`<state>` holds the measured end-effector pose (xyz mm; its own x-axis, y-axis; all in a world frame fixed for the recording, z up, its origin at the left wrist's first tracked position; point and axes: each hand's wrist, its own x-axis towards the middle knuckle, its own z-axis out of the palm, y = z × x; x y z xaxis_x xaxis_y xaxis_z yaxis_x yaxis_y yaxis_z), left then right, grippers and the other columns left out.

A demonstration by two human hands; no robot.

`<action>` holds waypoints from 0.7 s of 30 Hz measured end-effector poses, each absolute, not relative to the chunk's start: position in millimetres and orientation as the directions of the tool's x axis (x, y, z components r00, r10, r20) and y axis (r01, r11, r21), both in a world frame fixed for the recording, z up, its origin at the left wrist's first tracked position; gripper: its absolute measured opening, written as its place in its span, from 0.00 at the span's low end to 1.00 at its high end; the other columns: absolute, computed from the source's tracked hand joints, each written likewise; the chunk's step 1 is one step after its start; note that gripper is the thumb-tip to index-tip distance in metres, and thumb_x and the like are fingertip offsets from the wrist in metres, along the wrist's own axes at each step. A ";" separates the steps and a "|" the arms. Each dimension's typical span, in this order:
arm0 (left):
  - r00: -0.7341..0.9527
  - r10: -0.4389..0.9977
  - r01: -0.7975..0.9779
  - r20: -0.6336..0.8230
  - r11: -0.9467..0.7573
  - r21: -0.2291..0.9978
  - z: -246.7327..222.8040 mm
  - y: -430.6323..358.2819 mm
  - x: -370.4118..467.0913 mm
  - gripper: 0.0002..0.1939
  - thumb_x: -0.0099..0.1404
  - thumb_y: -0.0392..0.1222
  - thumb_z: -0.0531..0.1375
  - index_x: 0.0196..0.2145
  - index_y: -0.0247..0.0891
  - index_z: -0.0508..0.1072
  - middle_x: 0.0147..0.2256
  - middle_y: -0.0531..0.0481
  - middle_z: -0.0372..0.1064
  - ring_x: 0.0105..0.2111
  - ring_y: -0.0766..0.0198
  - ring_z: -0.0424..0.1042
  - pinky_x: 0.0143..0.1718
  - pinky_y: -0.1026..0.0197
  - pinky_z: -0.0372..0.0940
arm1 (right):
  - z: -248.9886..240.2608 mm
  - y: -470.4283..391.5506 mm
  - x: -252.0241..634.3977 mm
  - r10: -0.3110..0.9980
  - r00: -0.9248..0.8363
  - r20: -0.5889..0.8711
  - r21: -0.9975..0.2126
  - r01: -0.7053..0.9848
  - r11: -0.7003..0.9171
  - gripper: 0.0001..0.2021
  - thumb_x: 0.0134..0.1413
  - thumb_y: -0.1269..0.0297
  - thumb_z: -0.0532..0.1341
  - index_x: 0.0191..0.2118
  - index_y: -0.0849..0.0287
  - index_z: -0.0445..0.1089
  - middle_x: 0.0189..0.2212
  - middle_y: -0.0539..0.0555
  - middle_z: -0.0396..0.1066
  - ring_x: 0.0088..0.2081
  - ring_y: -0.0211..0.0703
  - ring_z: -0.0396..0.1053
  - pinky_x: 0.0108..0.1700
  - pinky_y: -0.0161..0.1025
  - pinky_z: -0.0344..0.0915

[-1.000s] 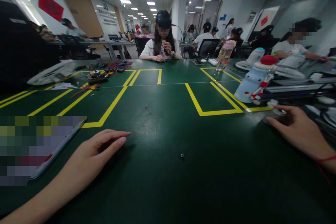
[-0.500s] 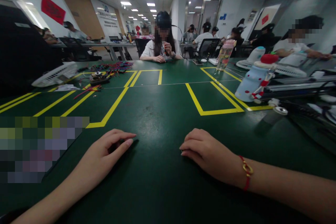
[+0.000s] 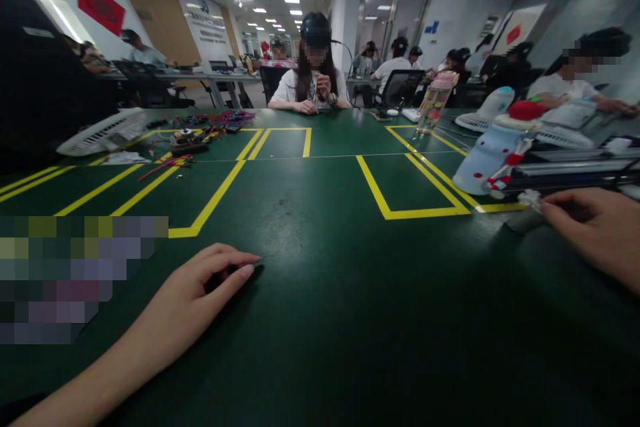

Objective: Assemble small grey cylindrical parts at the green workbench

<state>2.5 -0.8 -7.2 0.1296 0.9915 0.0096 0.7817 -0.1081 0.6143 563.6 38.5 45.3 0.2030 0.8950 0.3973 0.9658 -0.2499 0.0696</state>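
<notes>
Two bare hands show in the head view, the only one I have, and I place everything by the blue bottle [image 3: 480, 160]. The right hand [image 3: 603, 223] is nearer me and to the bottle's right, its fingertips at the small grey container [image 3: 523, 220]. That container stands on the surface [image 3: 310, 307], just beside the bottle on my side. I can't tell whether the right grip pinches anything; the fingers hide the container's top. Well left of the bottle and nearer me, the left hand [image 3: 200, 287] is loosely curled, its grip released with nothing visible in it. My worry: fingertips catching the rim could tip the container, and a sideways nudge could knock it into the bottle.
</notes>
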 end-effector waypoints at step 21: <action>0.115 0.991 0.788 0.064 -0.131 0.601 1.2 -6.7 10.1 0.17 0.67 0.57 0.58 0.46 0.50 0.79 0.47 0.53 0.75 0.46 0.54 0.74 0.44 0.58 0.71 | 35.0 50.8 553.3 0.860 0.337 0.384 -0.213 0.938 -0.272 0.20 0.59 0.51 0.55 0.47 0.60 0.73 0.40 0.60 0.74 0.36 0.44 0.69 0.40 0.39 0.60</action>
